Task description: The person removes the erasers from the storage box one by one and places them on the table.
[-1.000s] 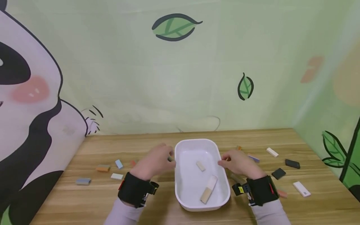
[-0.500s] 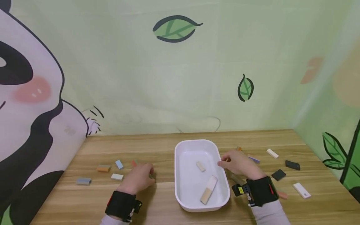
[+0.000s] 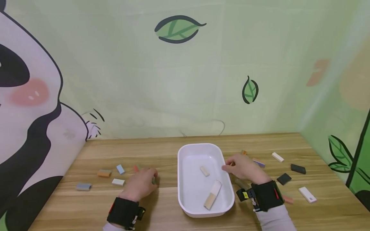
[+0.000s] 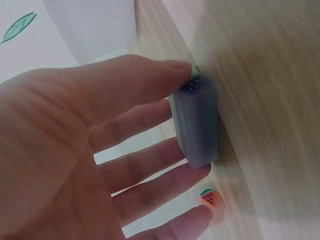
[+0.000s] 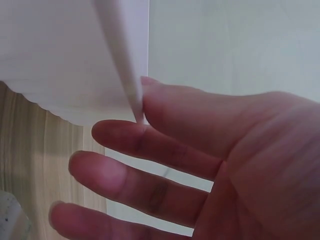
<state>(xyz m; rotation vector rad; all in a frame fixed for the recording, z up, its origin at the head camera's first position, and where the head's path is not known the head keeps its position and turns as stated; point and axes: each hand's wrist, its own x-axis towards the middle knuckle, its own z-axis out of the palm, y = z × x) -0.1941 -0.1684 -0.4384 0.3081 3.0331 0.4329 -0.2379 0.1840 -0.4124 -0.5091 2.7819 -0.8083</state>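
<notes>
My left hand (image 3: 141, 183) is low over the table, left of the white bin (image 3: 185, 210). In the left wrist view its thumb and fingers pinch a blue-grey block (image 4: 197, 125) with a dark berry print on its end. A pale block with a watermelon print (image 4: 208, 197) lies beyond, near the little finger. My right hand (image 3: 244, 166) holds the bin's right rim; in the right wrist view thumb and forefinger pinch the rim (image 5: 122, 60), the other fingers spread below. Inside the bin lie a small beige block (image 3: 204, 171) and a longer white-and-tan piece (image 3: 213, 194).
On the left lie an orange-and-grey block (image 3: 104, 173), a light blue one (image 3: 120, 169), a white one (image 3: 118, 182) and a grey one (image 3: 83, 186). Right of the bin are dark blocks (image 3: 298, 169) and white blocks (image 3: 307, 194). A printed cloth (image 3: 185, 80) rises behind the table.
My left hand has moved from beside the bin's left rim down and left to the table, the block in its fingers. My right hand keeps its place at the rim.
</notes>
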